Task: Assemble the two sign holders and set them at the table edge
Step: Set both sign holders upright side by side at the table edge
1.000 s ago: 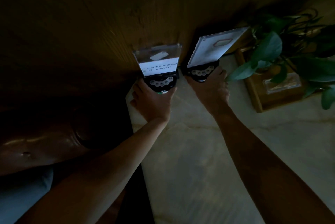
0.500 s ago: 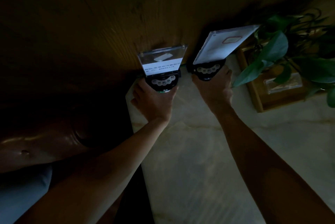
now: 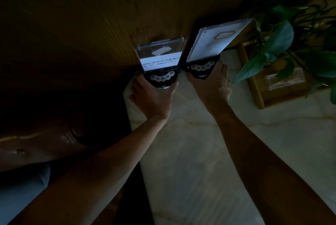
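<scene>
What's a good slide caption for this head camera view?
Left hand and right hand each grip a sign holder at the marble table's far edge.

Head view, steep downward, close (one view).

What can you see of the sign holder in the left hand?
The left sign holder is a clear acrylic panel with small corner studs, holding a white paper strip printed with a WiFi line. It stands in a black rounded base with pale buttons, at the marble table's far corner against the wood wall. The left hand wraps the base from behind.
</scene>
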